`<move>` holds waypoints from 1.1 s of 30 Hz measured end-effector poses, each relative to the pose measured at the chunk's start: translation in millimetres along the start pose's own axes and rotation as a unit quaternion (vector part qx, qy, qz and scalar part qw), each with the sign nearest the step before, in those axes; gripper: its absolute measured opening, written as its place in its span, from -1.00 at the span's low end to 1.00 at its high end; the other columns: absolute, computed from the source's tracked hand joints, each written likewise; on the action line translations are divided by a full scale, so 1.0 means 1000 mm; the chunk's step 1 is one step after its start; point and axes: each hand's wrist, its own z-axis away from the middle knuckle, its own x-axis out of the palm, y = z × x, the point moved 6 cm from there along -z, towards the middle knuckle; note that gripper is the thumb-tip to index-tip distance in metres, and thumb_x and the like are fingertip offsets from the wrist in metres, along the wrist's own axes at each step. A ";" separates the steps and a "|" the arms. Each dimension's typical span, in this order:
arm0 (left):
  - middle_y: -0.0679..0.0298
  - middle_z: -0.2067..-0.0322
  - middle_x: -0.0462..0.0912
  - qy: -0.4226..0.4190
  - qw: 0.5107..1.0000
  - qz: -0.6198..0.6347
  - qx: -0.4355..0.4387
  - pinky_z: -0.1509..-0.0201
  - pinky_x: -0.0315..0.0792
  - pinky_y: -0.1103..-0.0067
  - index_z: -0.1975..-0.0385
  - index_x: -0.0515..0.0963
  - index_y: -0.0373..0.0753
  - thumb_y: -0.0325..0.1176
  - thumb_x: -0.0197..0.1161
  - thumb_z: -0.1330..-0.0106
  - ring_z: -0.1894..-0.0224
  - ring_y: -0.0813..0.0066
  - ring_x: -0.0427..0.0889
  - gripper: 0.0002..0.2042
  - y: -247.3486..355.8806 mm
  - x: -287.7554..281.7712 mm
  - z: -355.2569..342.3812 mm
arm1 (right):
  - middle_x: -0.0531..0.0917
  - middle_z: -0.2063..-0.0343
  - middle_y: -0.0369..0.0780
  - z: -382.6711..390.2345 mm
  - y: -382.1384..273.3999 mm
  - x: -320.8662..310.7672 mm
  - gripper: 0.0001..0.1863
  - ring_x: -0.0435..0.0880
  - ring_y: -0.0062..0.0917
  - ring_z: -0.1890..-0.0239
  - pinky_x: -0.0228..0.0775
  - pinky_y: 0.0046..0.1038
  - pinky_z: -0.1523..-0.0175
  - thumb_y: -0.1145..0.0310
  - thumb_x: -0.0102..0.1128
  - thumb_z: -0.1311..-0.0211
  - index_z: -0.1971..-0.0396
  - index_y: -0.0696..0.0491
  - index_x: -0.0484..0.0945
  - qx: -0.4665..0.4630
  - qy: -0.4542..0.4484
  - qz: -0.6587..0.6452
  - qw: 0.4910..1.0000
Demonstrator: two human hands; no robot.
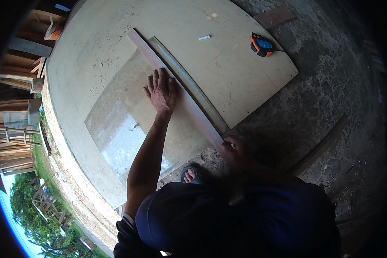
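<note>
A long, straight wooden strip (194, 105) lies slantwise over a clear glass sheet (116, 101). My left hand (161, 92) rests on the strip and glass with its fingers stretched out, the fingertips at the strip's left edge. At the strip's near end, my right hand (236, 152) is closed with curled fingers, seemingly gripping that end; shadow hides part of it. A narrow band of glass (189, 79) with a bluish sheen shows along the strip's right side. Both lie on a large pale board (241, 81).
An orange and black tape measure (262, 45) and a small white stick (204, 37) lie on the board's right part. A wood offcut (275, 17) sits on the rough concrete floor (314, 81). My sandalled foot (189, 175) is by the board's near edge. Stacked timber (15, 116) stands at left.
</note>
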 end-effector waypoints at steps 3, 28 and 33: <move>0.20 -0.53 0.14 0.004 1.000 0.000 0.001 -0.59 -0.31 0.00 -0.51 0.19 -0.01 0.12 -0.11 -0.53 -0.59 0.02 -0.06 -0.37 -0.003 0.000 0.000 | 0.73 0.26 -0.01 0.001 -0.002 0.001 -0.68 0.72 -0.39 0.17 0.52 -0.32 0.04 0.27 0.16 -0.35 0.11 0.22 0.62 0.006 -0.004 -0.006 1.000; 0.19 -0.54 0.11 -0.020 1.000 0.000 -0.004 -0.60 -0.36 0.00 -0.52 0.16 -0.05 0.12 -0.17 -0.54 -0.60 0.06 -0.09 -0.36 0.005 -0.004 0.002 | 0.73 0.27 -0.03 -0.005 0.012 0.002 -0.73 0.72 -0.37 0.19 0.51 -0.34 0.06 0.30 0.23 -0.31 0.14 0.19 0.63 -0.016 -0.004 0.014 1.000; 0.21 -0.54 0.11 -0.019 1.000 -0.001 -0.005 -0.60 -0.37 0.01 -0.52 0.16 -0.04 0.11 -0.18 -0.55 -0.60 0.07 -0.09 -0.37 0.005 -0.002 0.002 | 0.72 0.25 -0.02 -0.004 0.010 0.001 -0.73 0.72 -0.35 0.18 0.51 -0.32 0.05 0.31 0.23 -0.32 0.13 0.18 0.62 -0.012 -0.006 0.010 1.000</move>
